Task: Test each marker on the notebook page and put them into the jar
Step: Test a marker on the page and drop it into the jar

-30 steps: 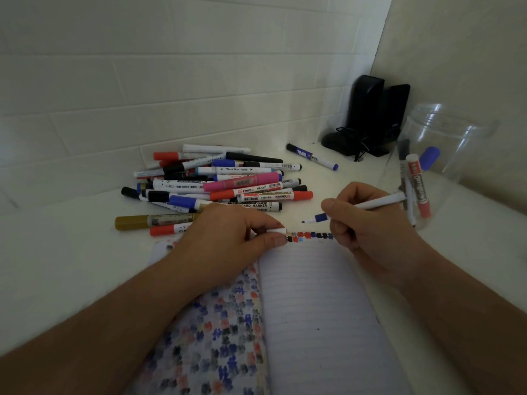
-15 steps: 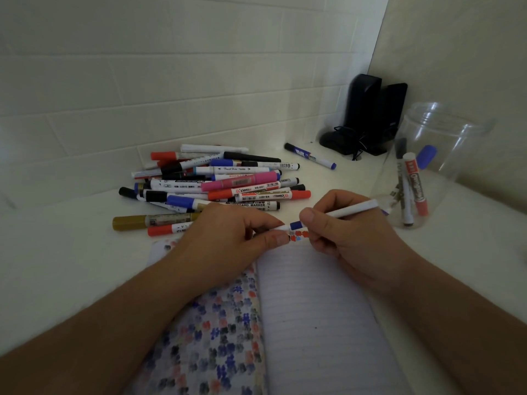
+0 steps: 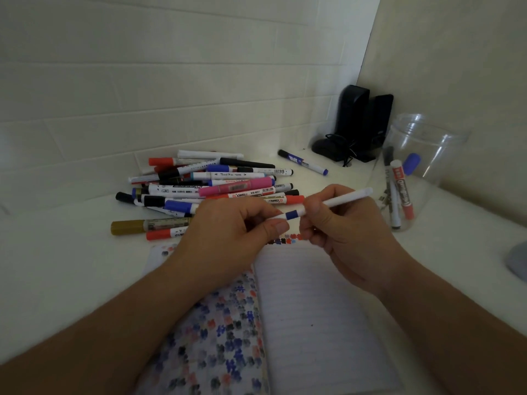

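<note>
Open notebook (image 3: 313,309) nearest. Above its top edge, left hand (image 3: 228,238) pinches the cap end and right hand (image 3: 342,223) grips the barrel of a white marker (image 3: 342,199). Marker pile (image 3: 214,189) behind; jar (image 3: 422,166) right, bare tabletop (image 3: 57,266) left.

Two black speakers (image 3: 363,124) stand in the corner where the tiled wall (image 3: 171,81) meets the side wall, cables (image 3: 339,151) bundled at their base on the white table (image 3: 57,266).
</note>
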{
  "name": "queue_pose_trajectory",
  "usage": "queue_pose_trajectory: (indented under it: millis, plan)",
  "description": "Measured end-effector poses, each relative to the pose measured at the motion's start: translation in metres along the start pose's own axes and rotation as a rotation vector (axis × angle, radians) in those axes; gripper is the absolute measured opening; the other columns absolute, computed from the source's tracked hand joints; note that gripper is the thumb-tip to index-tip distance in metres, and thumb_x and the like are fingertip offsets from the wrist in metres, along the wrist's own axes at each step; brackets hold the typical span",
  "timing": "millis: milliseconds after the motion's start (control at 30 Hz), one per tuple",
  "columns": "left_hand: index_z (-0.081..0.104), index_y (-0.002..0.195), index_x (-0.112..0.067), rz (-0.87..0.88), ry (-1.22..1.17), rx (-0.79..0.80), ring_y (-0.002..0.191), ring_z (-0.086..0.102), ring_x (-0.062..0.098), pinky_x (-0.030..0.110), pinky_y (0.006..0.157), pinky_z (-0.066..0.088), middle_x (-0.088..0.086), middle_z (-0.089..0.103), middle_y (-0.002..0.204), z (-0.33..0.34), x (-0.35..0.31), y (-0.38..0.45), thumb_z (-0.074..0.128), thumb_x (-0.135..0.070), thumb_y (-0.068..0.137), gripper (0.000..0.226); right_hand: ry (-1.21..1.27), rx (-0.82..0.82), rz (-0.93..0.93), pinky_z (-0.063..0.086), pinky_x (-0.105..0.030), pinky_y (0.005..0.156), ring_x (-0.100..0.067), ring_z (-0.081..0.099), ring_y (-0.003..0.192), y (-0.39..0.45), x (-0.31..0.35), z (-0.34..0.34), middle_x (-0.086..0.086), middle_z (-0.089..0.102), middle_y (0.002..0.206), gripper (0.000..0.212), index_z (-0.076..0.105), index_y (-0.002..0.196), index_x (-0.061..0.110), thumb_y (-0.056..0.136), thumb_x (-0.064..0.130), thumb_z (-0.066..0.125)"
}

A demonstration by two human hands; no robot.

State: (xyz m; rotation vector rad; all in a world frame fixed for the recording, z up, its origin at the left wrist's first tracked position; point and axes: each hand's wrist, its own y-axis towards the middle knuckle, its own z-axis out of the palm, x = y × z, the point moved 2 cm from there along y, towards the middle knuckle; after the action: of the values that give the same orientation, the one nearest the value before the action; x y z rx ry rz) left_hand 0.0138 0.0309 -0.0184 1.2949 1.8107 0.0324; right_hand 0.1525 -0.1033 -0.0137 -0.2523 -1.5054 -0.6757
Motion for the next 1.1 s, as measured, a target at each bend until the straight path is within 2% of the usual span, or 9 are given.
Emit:
queue_pose_trajectory:
  millis: [133,267,367,533,667,767,867,967,1100]
  plan:
    - [0.067,0.115,-0.048,0.019,0.015,0.076,0.084,0.060,-0.010,0.006,0.066,0.041,-0.033,0.065,0.078,0.001,-0.002,0.000,0.065,-0.049,0.089,0.027,-0.180,-0.141,-0.133,0.054,-0.025,0.058,-0.018,0.065,0.065,-0.011,0.019,0.000,-0.011,0.069,0.072,0.025,0.073,0.084,0.019,0.086,0.040,0.059]
    - [0.042,0.140,-0.056,0.106,0.137,0.267,0.109,0.051,-0.013,0.020,0.093,0.045,-0.041,0.061,0.107,0.004,-0.001,-0.003,0.060,-0.056,0.090,0.053,-0.467,-0.267,-0.229,0.055,-0.025,0.063,-0.013,0.067,0.069,-0.011,0.042,-0.012,0.000,0.071,0.075,0.012,0.069,0.086,0.022,0.094,0.031,0.068]
    - [0.053,0.138,-0.048,0.096,0.143,0.201,0.108,0.051,-0.013,0.021,0.094,0.046,-0.039,0.061,0.106,0.001,0.005,-0.003,0.056,-0.056,0.093,0.045,-0.527,-0.408,-0.353,0.055,-0.021,0.063,-0.012,0.069,0.067,-0.002,0.085,-0.035,-0.001,0.072,0.076,0.010,0.067,0.099,0.020,0.095,0.014,0.073]
    - [0.070,0.118,-0.045,0.061,0.219,0.131,0.095,0.056,-0.011,0.023,0.088,0.053,-0.037,0.060,0.098,-0.003,0.018,0.002,0.063,-0.046,0.095,0.025,-0.759,-0.680,-0.580,0.056,-0.023,0.073,-0.010,0.070,0.074,0.014,0.161,-0.078,0.005,0.073,0.091,0.047,0.044,0.126,0.029,0.092,0.019,0.075]
    - [0.073,0.112,-0.043,0.074,0.237,0.148,0.096,0.048,-0.021,0.008,0.085,0.043,-0.040,0.053,0.094,-0.005,0.023,0.001,0.065,-0.038,0.095,0.019,-1.224,-0.608,-0.451,0.056,-0.040,0.074,-0.017,0.067,0.071,0.038,0.156,-0.102,0.007,0.071,0.088,0.040,0.040,0.124,0.030,0.097,0.030,0.069]
    - [0.071,0.113,-0.045,0.085,0.281,0.180,0.096,0.045,-0.017,0.016,0.090,0.043,-0.039,0.053,0.100,-0.008,0.029,0.002,0.071,-0.041,0.091,0.022,-1.476,-0.471,-0.241,0.057,-0.048,0.076,-0.031,0.066,0.078,0.051,0.128,-0.116,-0.004,0.072,0.090,0.030,0.043,0.127,0.031,0.102,0.039,0.056]
    - [0.070,0.115,-0.047,0.097,0.351,0.192,0.095,0.049,-0.009,0.016,0.083,0.041,-0.031,0.062,0.105,-0.013,0.036,0.006,0.074,-0.053,0.084,0.031,-1.550,-0.462,-0.197,0.053,-0.044,0.078,-0.031,0.064,0.077,0.053,0.109,-0.125,-0.004,0.072,0.083,0.022,0.053,0.119,0.028,0.107,0.040,0.039]
    - [0.071,0.111,-0.046,0.120,0.446,0.157,0.087,0.051,-0.007,0.014,0.074,0.038,-0.028,0.062,0.095,-0.019,0.039,0.008,0.071,-0.066,0.079,0.037,-1.610,-0.459,-0.121,0.047,-0.043,0.081,-0.031,0.059,0.078,0.053,0.099,-0.131,-0.002,0.067,0.081,0.038,0.061,0.102,0.024,0.110,0.043,0.028]
    - [0.071,0.111,-0.045,0.081,0.543,0.188,0.086,0.055,-0.003,0.020,0.076,0.046,-0.025,0.064,0.093,-0.023,0.043,0.009,0.056,-0.074,0.085,0.043,-1.442,-0.364,0.008,0.054,-0.048,0.085,-0.028,0.063,0.079,0.052,0.097,-0.133,0.003,0.067,0.074,0.063,0.069,0.078,0.024,0.108,0.058,0.025]
